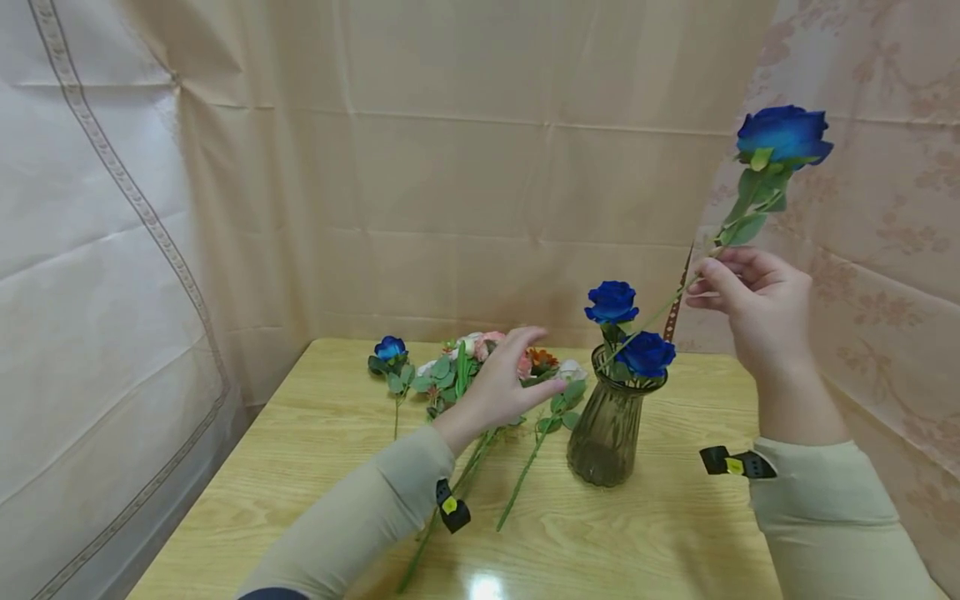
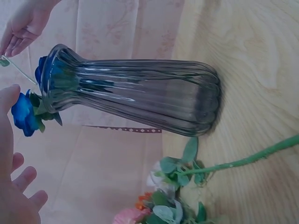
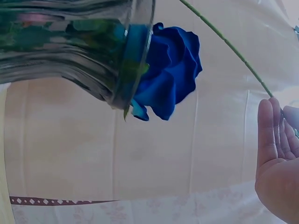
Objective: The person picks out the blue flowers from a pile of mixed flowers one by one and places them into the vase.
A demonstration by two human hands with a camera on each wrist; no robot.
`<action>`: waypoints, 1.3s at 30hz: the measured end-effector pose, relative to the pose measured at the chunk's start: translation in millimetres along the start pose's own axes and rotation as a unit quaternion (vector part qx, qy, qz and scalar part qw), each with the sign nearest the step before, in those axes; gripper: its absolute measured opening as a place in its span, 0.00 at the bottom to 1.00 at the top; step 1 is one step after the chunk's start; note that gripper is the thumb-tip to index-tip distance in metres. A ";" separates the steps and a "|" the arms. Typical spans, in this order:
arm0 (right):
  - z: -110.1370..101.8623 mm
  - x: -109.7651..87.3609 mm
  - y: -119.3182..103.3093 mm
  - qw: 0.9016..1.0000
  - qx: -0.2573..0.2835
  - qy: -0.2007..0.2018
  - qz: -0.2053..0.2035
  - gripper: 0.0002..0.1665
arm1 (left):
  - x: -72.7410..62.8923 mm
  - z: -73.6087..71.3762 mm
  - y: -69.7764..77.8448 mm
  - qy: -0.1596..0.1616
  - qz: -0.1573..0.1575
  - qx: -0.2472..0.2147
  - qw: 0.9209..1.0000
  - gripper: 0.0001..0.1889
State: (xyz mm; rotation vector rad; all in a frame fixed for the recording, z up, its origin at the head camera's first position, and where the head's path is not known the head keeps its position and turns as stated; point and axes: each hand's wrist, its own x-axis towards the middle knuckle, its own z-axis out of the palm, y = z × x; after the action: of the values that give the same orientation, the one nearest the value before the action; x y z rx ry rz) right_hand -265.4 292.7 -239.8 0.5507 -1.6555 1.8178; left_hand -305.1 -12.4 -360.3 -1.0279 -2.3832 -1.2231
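Between thumb and fingers, my right hand (image 1: 772,312) pinches the stem of a blue artificial rose (image 1: 784,137). Its bloom is high at the right, and the stem slants down left so its lower end overlaps the vase's mouth in the head view. The ribbed smoky glass vase (image 1: 606,442) stands upright on the table, holding two more blue roses (image 1: 611,302). Left of the vase, my left hand (image 1: 495,392) is raised with fingers spread and nothing in it. In the left wrist view its fingers (image 2: 24,179) are close to the vase's rim.
Behind and below my left hand lies a pile of pink, white and orange flowers (image 1: 491,340) with long green stems. Another blue rose (image 1: 390,348) lies at the table's back left. A white flower (image 1: 572,372) lies beside the vase. Curtains surround the wooden table (image 1: 660,533).
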 end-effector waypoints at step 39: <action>-6.4 0.2 0.7 0.998 -0.053 -0.034 -0.008 0.11 | 21.5 3.6 22.4 -0.011 0.014 0.005 1.000 0.38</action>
State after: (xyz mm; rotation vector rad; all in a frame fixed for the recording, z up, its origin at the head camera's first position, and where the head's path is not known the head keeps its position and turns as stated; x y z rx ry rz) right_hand -265.4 299.0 -241.0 0.5829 -1.7762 1.7062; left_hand -304.5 9.4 -337.8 -1.0736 -2.3802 -1.1937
